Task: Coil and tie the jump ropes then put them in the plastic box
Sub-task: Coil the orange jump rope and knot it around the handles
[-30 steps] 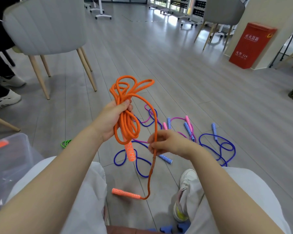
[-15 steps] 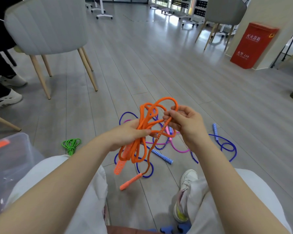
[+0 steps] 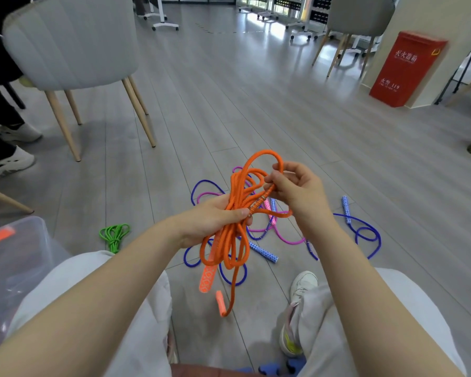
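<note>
An orange jump rope [image 3: 235, 202] is bunched into loops in front of my knees. My left hand [image 3: 215, 219] grips the bundle around its middle. My right hand [image 3: 294, 189] pinches a strand of the same rope at the top right loop. Both orange handles [image 3: 209, 276] hang below the bundle, one near the floor. The clear plastic box [image 3: 19, 254] with an orange latch sits at the left edge beside my left leg.
Blue and pink jump ropes [image 3: 272, 232] lie tangled on the floor beyond my hands. A coiled green rope [image 3: 114, 236] lies to the left. A grey chair [image 3: 74, 50] stands at the back left, a red cabinet [image 3: 404, 69] at the back right. Another person's shoes [image 3: 8, 164] are at far left.
My left hand lowered the orange bundle from chest height toward my knees. My right hand moved up from the hanging strand to the top loop and now pinches it there.
</note>
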Demonstrator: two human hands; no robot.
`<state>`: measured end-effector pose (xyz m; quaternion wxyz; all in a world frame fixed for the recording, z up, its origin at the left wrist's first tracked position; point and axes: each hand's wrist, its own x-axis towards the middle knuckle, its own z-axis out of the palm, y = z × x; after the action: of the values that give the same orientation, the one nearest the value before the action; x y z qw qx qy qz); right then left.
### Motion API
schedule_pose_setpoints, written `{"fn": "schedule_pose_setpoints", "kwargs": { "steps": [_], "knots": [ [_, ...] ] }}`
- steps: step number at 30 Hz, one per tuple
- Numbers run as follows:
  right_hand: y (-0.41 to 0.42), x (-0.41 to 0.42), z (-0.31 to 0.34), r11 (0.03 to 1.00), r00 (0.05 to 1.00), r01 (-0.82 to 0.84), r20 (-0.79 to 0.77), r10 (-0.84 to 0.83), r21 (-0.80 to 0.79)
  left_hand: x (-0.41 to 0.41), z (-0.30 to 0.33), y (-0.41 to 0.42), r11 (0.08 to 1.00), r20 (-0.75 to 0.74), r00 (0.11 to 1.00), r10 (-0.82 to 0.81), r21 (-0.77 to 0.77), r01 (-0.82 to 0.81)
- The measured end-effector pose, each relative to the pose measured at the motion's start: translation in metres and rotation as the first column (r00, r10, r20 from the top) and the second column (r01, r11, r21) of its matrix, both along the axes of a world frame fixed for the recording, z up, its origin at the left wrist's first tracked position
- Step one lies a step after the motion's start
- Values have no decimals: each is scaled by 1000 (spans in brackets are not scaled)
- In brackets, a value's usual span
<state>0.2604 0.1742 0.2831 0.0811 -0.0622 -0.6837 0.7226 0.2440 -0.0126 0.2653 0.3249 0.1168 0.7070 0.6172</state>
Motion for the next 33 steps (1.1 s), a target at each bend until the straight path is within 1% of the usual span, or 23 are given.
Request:
{"fn": "schedule_pose_setpoints", "kwargs": {
  "steps": [1, 3, 5, 7, 12, 15, 17, 20, 22, 25, 27, 30, 33],
  "knots": [
    [1, 1, 0, 999, 998, -43, 39, 44, -32, 0, -2, 1, 1000, -26, 999, 24, -16, -24],
    [3, 2, -1, 977, 971, -195, 121, 204, -84, -2, -5, 2, 995, -47, 994, 100, -11, -100],
    [4, 5, -3, 934, 923, -355, 175, 344, 40, -4, -5, 1, 987, -44, 987, 157, 23, -156],
    [2, 8, -4, 900, 908, -402, 198, 369, 168, -5, -6, 0, 988, -39, 988, 149, 39, -147],
    [-6, 10, -4, 868, 894, -426, 264, 362, 255, -1, -6, -1, 994, 3, 994, 106, 29, -106],
    [-6, 10, -4, 891, 914, -386, 228, 335, 238, -2, -3, -1, 991, 61, 993, 99, 85, -104],
    [-2, 7, -3, 924, 934, -337, 184, 305, 181, -4, -2, -2, 993, 48, 995, 85, 82, -89],
    [4, 4, -3, 957, 952, -270, 181, 248, 110, -5, -4, -3, 1000, -19, 1000, 22, 6, -22],
    [6, 2, -4, 972, 966, -215, 165, 198, 97, -4, -6, -3, 999, -34, 999, -15, -32, 14],
    [9, 0, -4, 992, 987, -103, 134, 92, 78, -5, -8, -4, 988, -88, 993, -74, -144, 61],
    [9, -1, -3, 995, 993, -37, 117, 26, 93, -6, -10, -5, 979, -85, 992, -97, -190, 80],
    [7, 0, -4, 997, 995, 5, 102, -13, 74, -6, -11, -4, 983, -80, 994, -77, -171, 63],
    [7, 0, -3, 999, 993, -18, 121, 13, 42, -6, -9, -3, 999, -27, 999, 23, -36, -24]
  ]
}}
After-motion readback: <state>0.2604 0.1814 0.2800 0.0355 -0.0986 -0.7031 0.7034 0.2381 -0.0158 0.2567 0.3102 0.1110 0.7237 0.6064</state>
